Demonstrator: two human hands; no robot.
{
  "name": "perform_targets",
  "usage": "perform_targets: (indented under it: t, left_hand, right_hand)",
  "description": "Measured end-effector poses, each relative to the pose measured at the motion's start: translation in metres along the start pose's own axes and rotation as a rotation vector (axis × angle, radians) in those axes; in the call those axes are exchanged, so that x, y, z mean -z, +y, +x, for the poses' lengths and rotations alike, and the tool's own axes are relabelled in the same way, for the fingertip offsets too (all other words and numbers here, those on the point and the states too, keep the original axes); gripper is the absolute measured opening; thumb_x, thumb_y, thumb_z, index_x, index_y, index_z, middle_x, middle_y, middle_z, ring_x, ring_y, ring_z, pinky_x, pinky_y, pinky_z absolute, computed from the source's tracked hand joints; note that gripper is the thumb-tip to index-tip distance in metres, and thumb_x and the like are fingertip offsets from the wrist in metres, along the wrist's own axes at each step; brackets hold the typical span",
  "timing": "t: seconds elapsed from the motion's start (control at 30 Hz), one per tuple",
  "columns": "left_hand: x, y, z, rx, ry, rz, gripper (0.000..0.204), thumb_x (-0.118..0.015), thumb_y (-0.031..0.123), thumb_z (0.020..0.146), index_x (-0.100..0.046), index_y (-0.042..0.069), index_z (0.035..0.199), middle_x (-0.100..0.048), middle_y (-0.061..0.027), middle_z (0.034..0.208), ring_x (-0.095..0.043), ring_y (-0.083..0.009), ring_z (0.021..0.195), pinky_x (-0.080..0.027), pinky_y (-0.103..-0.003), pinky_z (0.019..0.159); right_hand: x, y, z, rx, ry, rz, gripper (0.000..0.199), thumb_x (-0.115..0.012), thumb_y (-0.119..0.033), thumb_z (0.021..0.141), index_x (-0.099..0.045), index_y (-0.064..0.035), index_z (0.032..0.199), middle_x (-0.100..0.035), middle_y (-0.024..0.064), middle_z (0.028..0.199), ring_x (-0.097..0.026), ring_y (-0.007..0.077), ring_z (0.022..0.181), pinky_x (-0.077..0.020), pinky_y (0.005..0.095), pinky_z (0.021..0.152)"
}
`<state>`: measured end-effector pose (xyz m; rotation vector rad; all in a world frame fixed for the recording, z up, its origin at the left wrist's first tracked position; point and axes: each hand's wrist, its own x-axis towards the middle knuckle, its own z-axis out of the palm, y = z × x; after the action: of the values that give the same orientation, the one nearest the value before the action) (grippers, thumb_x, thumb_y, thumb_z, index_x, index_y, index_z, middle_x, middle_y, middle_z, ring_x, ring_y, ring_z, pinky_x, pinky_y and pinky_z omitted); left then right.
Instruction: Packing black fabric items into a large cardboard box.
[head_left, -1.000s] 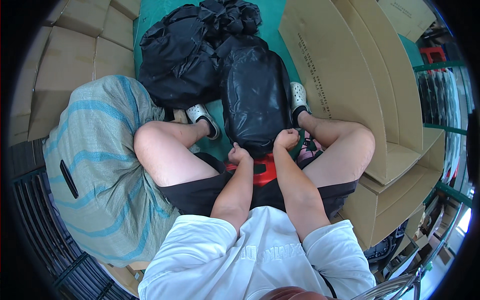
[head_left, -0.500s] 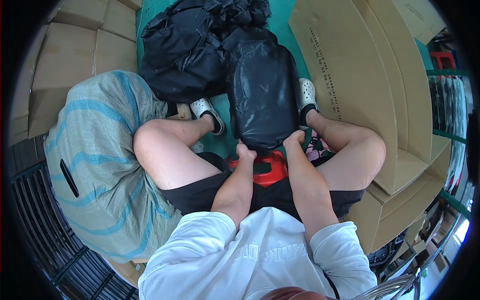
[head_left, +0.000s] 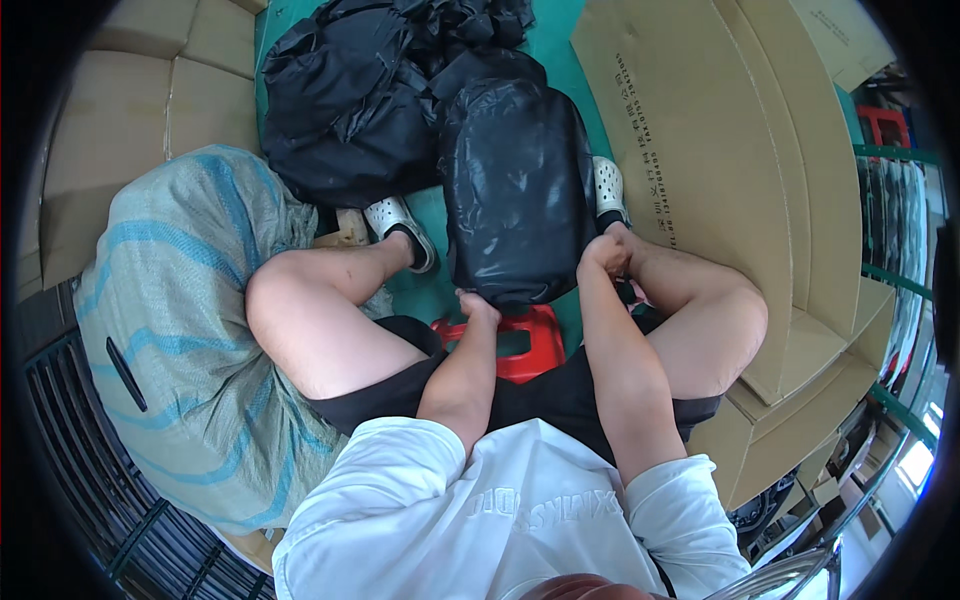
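Observation:
Between my legs lies a full, glossy black plastic bag, its surface smooth and taut. At its near left corner, my left hand grips the edge, closed, with the fingertips hidden by the bag. My right hand is by the bag's lower right side, close to my right shin; its fingers are bent and mostly out of sight, so its hold cannot be made out. Just below the bag's near end is a red plastic stool, partly under my shorts.
Behind the bag lie crumpled black plastic bags on the green floor. A bulging woven sack with blue stripes, a dark phone-like object on it, stands left. Large open cardboard boxes rise right, stacked cartons far left.
My right hand has moved up and outward from the bag's near right corner to its right side. My left hand stays at the near left corner. The view has shifted slightly.

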<state>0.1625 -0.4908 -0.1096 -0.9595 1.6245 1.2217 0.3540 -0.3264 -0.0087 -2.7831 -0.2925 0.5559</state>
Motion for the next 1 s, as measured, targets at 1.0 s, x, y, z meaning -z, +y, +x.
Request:
perform_targets:
  t: [1.0]
  left_hand:
    - [0.009,-0.007,-0.058,0.081,-0.243,0.149,0.026,-0.049,0.034,0.096,-0.062,0.012,0.099,-0.065,-0.0064,0.096,-0.064,-0.0256,0.101,-0.048,-0.047,0.09]
  right_hand:
    - [0.231,-0.239,-0.062,1.49,-0.917,-0.384,0.041,-0.065,-0.032,0.094,-0.062,-0.0046,0.124,-0.068,0.0117,0.099,-0.065,0.0263,0.096,-0.0511,0.0387,0.086]
